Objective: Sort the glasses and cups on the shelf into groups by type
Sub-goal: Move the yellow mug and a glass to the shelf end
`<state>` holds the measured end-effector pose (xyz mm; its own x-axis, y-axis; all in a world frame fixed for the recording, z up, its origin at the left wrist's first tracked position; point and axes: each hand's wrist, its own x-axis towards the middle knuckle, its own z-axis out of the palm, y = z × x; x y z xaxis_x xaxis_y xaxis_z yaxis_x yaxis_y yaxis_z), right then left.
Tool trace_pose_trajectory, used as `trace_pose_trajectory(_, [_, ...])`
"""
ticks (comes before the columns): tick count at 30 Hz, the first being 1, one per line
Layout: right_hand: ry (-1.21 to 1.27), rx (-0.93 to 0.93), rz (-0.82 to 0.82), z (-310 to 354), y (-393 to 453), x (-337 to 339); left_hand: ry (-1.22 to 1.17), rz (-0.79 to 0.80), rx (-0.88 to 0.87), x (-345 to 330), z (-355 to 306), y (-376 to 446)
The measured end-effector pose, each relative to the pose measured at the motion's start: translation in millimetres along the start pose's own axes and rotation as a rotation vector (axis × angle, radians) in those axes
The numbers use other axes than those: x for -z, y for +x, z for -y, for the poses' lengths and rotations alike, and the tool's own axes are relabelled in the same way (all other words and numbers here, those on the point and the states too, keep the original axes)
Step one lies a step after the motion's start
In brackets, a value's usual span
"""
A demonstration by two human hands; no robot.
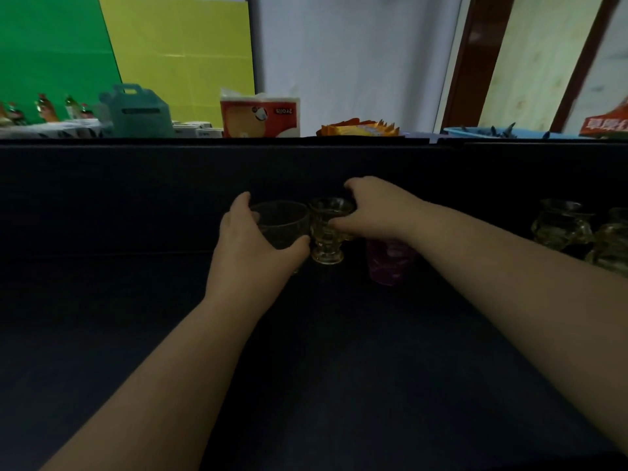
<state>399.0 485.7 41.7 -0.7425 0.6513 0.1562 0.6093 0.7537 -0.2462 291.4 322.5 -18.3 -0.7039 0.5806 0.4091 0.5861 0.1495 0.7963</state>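
Note:
On the dark shelf (102, 334) a clear glass tumbler (282, 222) stands upright near the back, and my left hand (251, 246) is wrapped around its left side. Right beside it stands an amber footed glass (328, 239), gripped at the rim by my right hand (370, 212). A purple glass (389, 263) sits just under my right wrist, partly hidden by it. At the far right stand two more amber footed glasses (560, 226) (611, 243), close together.
A black back wall (136, 185) rises behind the glasses. Beyond it lie a paper-roll pack (260, 115), a teal box (139, 112), snack bags (356, 129) and a blue tray (492, 132).

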Motion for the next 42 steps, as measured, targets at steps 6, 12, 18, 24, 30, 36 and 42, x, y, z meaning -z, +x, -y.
trace_pose_trajectory(6, [-0.010,-0.071,0.095,22,33,-8,0.005,-0.015,-0.015,1,3,2])
trace_pose_trajectory(12, [0.083,-0.025,0.042,30,24,-9,0.016,-0.029,-0.027,1,1,3])
trace_pose_trajectory(18, [0.340,-0.015,-0.177,22,6,14,-0.026,-0.087,-0.071,4,-10,-3])
trace_pose_trajectory(24, [0.672,-0.040,-0.376,4,-23,46,-0.071,-0.062,-0.114,6,-17,-11])
trace_pose_trajectory(30, [0.735,-0.081,-0.575,-37,-84,63,-0.124,0.029,-0.143,-2,-37,-34])
trace_pose_trajectory(36, [0.696,-0.166,-0.652,-103,-184,51,-0.208,0.190,-0.183,-36,-75,-75])
trace_pose_trajectory(42, [0.713,-0.263,-0.792,-175,-260,54,-0.284,0.257,-0.179,-82,-114,-113])
